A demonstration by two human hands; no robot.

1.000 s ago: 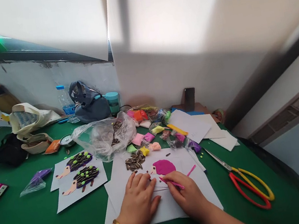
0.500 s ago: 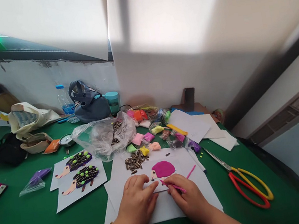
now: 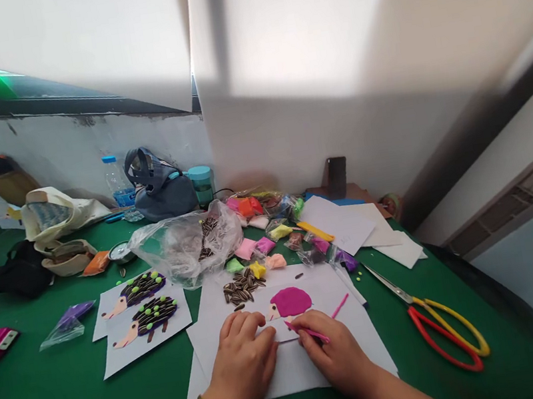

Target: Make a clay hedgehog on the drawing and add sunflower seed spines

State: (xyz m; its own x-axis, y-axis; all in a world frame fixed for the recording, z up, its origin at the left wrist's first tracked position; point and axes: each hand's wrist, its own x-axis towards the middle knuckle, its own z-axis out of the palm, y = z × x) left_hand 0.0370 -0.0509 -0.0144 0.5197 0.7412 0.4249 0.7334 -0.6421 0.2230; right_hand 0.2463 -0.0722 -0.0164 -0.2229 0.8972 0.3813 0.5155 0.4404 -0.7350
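My right hand (image 3: 333, 347) pinches a pink clay modelling tool (image 3: 319, 336), its pointed tip at the lower edge of a clay hedgehog. That hedgehog has a magenta body (image 3: 290, 301) and a pale peach face (image 3: 271, 312), on a white paper sheet (image 3: 288, 336). My left hand (image 3: 244, 358) rests on the paper left of the hedgehog, fingers spread a little and holding nothing that I can see. A second pink stick (image 3: 340, 306) lies just beyond my right hand. Striped sunflower seeds (image 3: 243, 287) are heaped behind my left hand.
Two finished-looking seed hedgehog pictures (image 3: 148, 316) lie to the left. Large scissors (image 3: 414, 301) with red and yellow handles lie open at right. Behind are a plastic bag of seeds (image 3: 186, 239), several clay packets (image 3: 250, 207), papers (image 3: 338, 222) and a phone (image 3: 337, 177).
My left thumb and index finger have drawn back slightly from the hedgehog's lower edge. The tool in my right hand stays in nearly the same place. The view has shifted slightly.
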